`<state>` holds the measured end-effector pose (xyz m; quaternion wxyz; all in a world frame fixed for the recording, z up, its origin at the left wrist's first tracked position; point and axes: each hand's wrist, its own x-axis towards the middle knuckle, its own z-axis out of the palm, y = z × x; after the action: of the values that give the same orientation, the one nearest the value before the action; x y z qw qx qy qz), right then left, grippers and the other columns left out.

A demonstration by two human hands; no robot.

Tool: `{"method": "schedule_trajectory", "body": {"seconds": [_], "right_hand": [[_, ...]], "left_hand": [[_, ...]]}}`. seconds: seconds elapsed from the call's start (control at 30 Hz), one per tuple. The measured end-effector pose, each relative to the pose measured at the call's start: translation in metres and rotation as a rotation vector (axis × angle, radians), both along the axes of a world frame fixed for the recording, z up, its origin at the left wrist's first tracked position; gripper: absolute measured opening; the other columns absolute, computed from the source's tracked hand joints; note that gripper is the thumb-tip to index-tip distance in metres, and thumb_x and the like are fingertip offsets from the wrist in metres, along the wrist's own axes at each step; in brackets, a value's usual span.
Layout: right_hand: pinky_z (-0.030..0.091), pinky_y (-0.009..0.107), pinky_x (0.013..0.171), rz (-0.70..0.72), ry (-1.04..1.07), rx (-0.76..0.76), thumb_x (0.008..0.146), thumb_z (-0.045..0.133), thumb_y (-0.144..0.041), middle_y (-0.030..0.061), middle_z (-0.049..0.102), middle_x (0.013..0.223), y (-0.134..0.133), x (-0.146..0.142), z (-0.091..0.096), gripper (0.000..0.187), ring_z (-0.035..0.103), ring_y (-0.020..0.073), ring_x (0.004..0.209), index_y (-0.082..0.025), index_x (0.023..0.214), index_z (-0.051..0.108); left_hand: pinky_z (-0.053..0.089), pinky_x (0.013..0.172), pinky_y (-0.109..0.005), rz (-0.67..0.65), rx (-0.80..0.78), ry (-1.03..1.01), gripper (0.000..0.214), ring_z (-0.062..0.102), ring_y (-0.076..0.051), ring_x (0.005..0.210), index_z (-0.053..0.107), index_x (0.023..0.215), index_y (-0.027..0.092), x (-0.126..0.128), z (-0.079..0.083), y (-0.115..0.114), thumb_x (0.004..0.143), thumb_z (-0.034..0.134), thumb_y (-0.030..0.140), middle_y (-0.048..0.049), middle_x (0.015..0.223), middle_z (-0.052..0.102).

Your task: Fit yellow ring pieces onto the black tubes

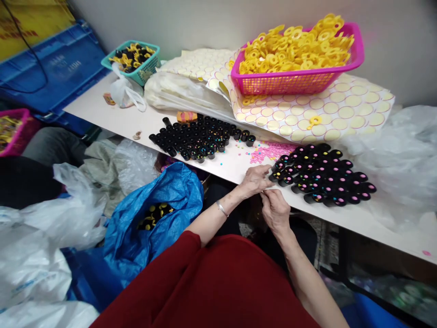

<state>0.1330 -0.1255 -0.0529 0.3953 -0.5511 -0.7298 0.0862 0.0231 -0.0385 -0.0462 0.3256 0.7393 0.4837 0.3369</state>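
Two hands meet at the table (112,119) edge. Her left hand (254,180) is curled, its fingertips touching a black cap (275,176) at the near corner of the dotted caps (322,178). Her right hand (275,210), at 5 o'clock from it, is pinched nearly closed; whatever it grips is too small to tell. Pink dots (269,151) lie at 12 o'clock.

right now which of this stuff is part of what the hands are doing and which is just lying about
In use: left hand and right hand at the capped black tubes; pink dots; open black tubes.

Lying about: pink basket of yellow rings, teal basket, blue bag, sticker sheets.
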Motion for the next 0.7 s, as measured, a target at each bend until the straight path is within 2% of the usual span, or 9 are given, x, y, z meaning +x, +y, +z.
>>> {"method": "schedule_trajectory", "body": {"seconds": [0.07,0.13,0.2,0.27,0.33,0.43,0.57,0.7], "right_hand": [[0.049,0.03,0.07,0.006,-0.01,-0.002,0.089,0.046,-0.023,0.0074,0.062,0.081,0.0,0.0,0.0,0.016,0.06,0.0174,0.074,-0.018,0.089,0.062],[0.048,0.029,0.069,0.007,-0.015,0.006,0.089,0.047,-0.022,0.0067,0.061,0.079,-0.001,0.0,0.0,0.015,0.059,0.0165,0.072,-0.017,0.088,0.061],[0.047,0.028,0.069,0.001,-0.024,0.004,0.089,0.046,-0.022,0.0062,0.061,0.078,-0.001,-0.001,0.0,0.016,0.058,0.0162,0.072,-0.017,0.087,0.061],[0.046,0.027,0.068,-0.012,-0.054,-0.016,0.089,0.045,-0.022,0.0057,0.061,0.078,0.0,-0.002,0.002,0.017,0.058,0.0158,0.072,-0.018,0.086,0.061],[0.044,0.026,0.066,-0.036,-0.108,-0.044,0.089,0.044,-0.021,0.0055,0.061,0.08,0.004,-0.005,0.005,0.018,0.057,0.0153,0.071,-0.018,0.085,0.061],[0.039,0.025,0.06,-0.079,-0.206,-0.089,0.09,0.041,-0.02,0.0061,0.06,0.083,0.017,-0.012,0.012,0.022,0.055,0.0147,0.071,-0.017,0.083,0.061],[0.029,0.026,0.051,-0.079,-0.356,-0.2,0.086,0.04,-0.015,0.0078,0.058,0.09,0.047,-0.029,0.02,0.022,0.05,0.0133,0.065,-0.014,0.087,0.062],[0.022,0.027,0.049,-0.14,-0.488,-0.312,0.082,0.039,-0.009,0.0098,0.056,0.097,0.079,-0.05,0.026,0.028,0.047,0.0115,0.06,-0.013,0.098,0.062]], "left_hand": [[0.047,0.078,-0.031,0.116,0.08,0.045,0.034,0.059,-0.018,0.088,0.062,0.103,0.017,-0.016,0.005,0.006,0.073,0.066,0.032,-0.0058,0.099,0.066],[0.044,0.091,-0.04,0.345,0.184,0.183,0.025,0.054,-0.026,0.106,0.062,0.098,0.016,-0.038,0.016,0.014,0.076,0.063,0.029,-0.012,0.111,0.063],[0.039,0.095,-0.047,0.595,0.202,0.33,0.022,0.045,-0.032,0.118,0.061,0.096,0.016,-0.059,0.029,0.023,0.078,0.061,0.029,-0.0169,0.126,0.054],[0.035,0.097,-0.052,0.749,0.18,0.436,0.023,0.036,-0.037,0.126,0.06,0.096,0.014,-0.076,0.038,0.033,0.08,0.059,0.03,-0.0196,0.136,0.045],[0.033,0.098,-0.053,0.764,0.17,0.515,0.02,0.031,-0.038,0.129,0.059,0.093,0.014,-0.087,0.042,0.041,0.081,0.057,0.03,-0.0201,0.137,0.043],[0.031,0.098,-0.052,0.704,0.178,0.588,0.014,0.031,-0.036,0.129,0.059,0.09,0.014,-0.093,0.041,0.048,0.081,0.053,0.023,-0.0189,0.132,0.048],[0.031,0.096,-0.05,0.649,0.171,0.637,0.018,0.036,-0.035,0.126,0.06,0.09,0.015,-0.094,0.041,0.048,0.078,0.046,0.013,-0.0175,0.121,0.054],[0.032,0.094,-0.048,0.588,0.194,0.66,0.021,0.041,-0.033,0.12,0.059,0.091,0.016,-0.092,0.042,0.045,0.077,0.045,0.01,-0.0148,0.109,0.059]]}}
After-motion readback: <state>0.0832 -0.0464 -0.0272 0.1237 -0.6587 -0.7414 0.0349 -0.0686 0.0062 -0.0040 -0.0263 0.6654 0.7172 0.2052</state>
